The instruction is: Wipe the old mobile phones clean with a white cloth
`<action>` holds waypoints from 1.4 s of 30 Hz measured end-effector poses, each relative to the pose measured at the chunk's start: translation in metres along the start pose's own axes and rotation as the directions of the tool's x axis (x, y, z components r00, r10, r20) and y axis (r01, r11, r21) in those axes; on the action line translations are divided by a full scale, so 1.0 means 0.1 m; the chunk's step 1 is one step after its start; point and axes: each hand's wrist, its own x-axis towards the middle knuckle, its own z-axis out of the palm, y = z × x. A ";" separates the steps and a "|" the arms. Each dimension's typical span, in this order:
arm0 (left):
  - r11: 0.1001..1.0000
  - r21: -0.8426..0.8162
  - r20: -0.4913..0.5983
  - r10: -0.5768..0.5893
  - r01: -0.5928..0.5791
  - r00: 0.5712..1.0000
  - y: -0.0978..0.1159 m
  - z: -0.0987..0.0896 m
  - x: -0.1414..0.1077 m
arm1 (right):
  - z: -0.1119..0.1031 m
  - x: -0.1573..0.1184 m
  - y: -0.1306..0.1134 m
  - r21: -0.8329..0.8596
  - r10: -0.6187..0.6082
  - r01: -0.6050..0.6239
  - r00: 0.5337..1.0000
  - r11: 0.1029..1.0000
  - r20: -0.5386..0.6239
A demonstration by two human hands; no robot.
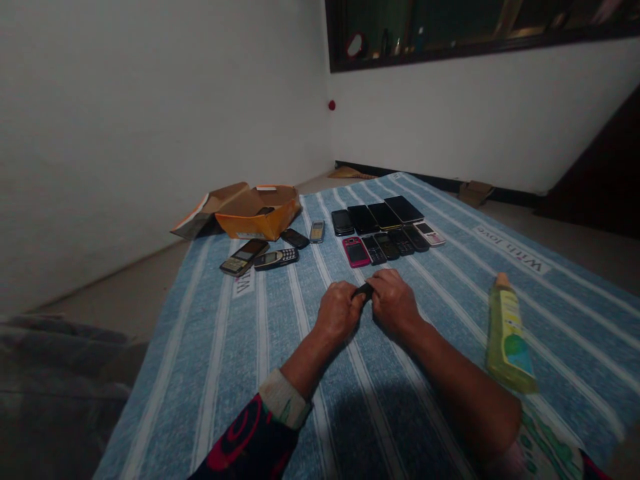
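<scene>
My left hand point(339, 312) and my right hand point(395, 303) are close together over the middle of the cloth. Both are closed on a small black phone-like object point(365, 291), one at each end; the fingers cover most of it. Just beyond them lie a pink phone point(356, 252) and several dark keypad phones point(387, 245) in a row, with a white phone point(430, 233) at the right end. Behind that row are several larger black phones point(363, 219). To the left, a black-and-silver keypad phone point(276, 259) lies beside a brown-gold phone point(245, 257).
An opened orange cardboard box point(257, 225) stands at the back left, with a small dark phone point(295, 238) and a silver phone point(317, 231) near it. At right lies a bottle of yellow-green liquid point(510, 340). A blue striped cloth point(225, 400) covers the surface.
</scene>
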 end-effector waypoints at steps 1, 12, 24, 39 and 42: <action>1.000 -0.002 0.000 -0.002 0.002 1.000 0.00 0.00 0.00 | 0.00 0.00 0.01 0.006 0.012 -0.012 1.000 1.000 -0.004; 0.999 -0.033 -0.078 0.030 -0.032 0.997 -0.05 0.09 -0.03 | -0.02 0.01 -0.04 0.074 -0.089 0.093 0.994 0.993 -0.058; 0.998 -0.007 -0.080 0.060 -0.060 0.995 -0.05 0.12 -0.06 | -0.03 -0.01 -0.05 -0.005 -0.064 0.064 0.998 0.998 -0.008; 0.998 -0.009 -0.078 0.055 -0.056 0.995 -0.03 0.10 -0.06 | -0.04 -0.01 -0.11 0.005 -0.038 0.038 0.999 0.999 -0.011; 0.998 0.000 -0.076 0.064 -0.064 0.995 -0.04 0.10 -0.07 | -0.03 -0.02 -0.14 0.014 -0.082 0.082 0.997 0.997 -0.009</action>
